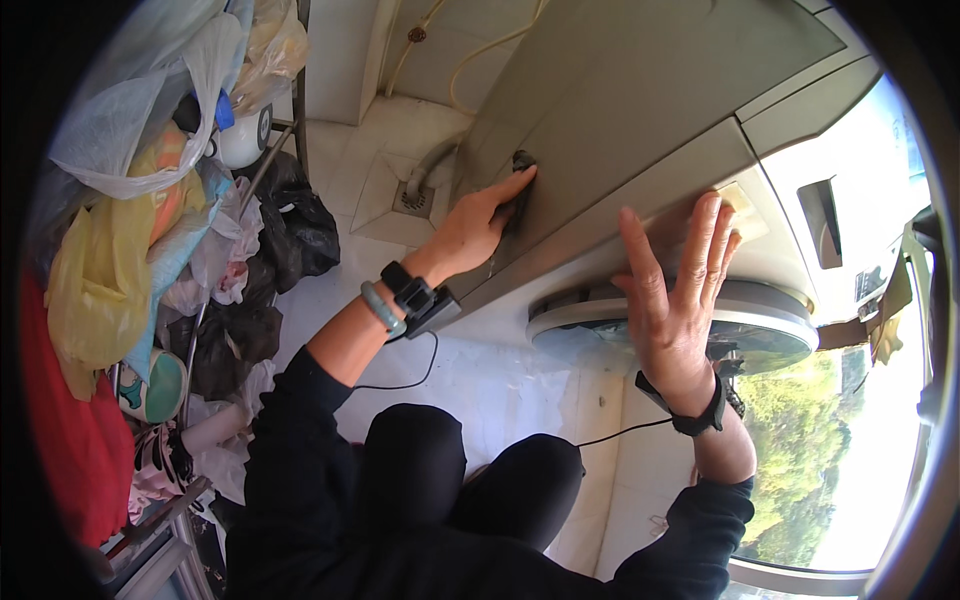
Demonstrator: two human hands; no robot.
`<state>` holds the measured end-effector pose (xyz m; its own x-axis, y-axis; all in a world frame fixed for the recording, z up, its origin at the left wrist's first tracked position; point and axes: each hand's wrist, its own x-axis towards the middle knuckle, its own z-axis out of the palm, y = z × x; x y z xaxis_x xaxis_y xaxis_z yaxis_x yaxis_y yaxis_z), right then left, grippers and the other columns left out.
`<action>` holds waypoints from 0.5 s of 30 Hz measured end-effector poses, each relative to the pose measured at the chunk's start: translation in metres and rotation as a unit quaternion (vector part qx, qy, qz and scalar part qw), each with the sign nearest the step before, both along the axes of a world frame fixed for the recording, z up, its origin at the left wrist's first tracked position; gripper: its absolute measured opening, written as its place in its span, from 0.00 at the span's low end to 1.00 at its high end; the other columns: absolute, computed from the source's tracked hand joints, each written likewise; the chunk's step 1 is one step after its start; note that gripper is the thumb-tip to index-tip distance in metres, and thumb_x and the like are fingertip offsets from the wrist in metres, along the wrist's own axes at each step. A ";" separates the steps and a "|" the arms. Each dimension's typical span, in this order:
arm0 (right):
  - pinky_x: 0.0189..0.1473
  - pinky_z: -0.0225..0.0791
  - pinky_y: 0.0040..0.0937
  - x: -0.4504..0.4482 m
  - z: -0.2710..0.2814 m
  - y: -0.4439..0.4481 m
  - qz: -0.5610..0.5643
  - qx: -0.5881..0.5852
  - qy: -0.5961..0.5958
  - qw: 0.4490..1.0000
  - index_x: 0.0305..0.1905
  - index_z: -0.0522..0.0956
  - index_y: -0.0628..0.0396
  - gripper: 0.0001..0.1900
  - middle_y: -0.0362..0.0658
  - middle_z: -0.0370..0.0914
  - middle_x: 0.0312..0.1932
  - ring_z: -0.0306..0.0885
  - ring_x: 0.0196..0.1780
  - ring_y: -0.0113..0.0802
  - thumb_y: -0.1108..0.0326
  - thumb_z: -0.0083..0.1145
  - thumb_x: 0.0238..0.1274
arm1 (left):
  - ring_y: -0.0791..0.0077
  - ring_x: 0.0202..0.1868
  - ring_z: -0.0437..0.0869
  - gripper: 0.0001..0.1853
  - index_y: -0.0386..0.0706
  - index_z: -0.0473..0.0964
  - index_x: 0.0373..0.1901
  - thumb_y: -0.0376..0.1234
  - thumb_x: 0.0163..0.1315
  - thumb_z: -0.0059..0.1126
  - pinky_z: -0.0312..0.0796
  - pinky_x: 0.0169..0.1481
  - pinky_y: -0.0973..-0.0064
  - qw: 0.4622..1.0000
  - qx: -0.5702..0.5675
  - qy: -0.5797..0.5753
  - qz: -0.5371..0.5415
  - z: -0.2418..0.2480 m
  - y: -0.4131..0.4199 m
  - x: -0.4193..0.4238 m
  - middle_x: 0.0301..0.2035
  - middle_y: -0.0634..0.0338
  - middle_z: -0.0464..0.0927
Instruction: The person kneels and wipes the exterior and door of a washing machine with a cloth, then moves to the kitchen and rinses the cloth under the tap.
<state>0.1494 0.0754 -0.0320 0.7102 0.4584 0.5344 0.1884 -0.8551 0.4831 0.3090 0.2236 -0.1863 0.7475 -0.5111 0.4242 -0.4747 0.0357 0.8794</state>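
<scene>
A washing machine with a grey side panel (600, 105) and a round front door (757, 322) stands before me. My left hand (476, 225) reaches to the side panel, its index finger at a small dark object (523, 159) there; a dark strip or opening lies under the fingers, and whether the hand holds anything is hidden. My right hand (675, 292) is raised in front of the machine's front face above the door, fingers spread and fingertips near a pale label (742, 210). Nothing shows in its grasp. Both wrists wear black straps.
A grey drain hose (431, 169) runs into a floor drain (412, 199) beside the machine. At left, a metal rack (262, 169) carries plastic bags, a yellow bag (101, 277) among them, and a red cloth (71, 427). A window (817, 465) is at right.
</scene>
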 end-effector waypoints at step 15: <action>0.68 0.52 0.63 0.001 0.001 0.001 0.007 0.006 -0.005 1.000 0.67 0.70 0.36 0.35 0.60 0.49 0.74 0.49 0.75 0.62 0.83 0.50 0.55 | 0.63 0.68 0.66 0.33 0.44 0.56 0.72 0.17 0.63 0.40 0.58 0.71 0.73 0.986 -0.166 -0.013 0.009 0.019 -0.010 -0.008 0.65 0.50 0.66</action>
<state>0.1507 0.0759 -0.0314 0.6979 0.4616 0.5475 0.1949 -0.8581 0.4751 0.3012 0.2137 -0.1676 0.7423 -0.3265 0.5852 -0.5001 0.3114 0.8081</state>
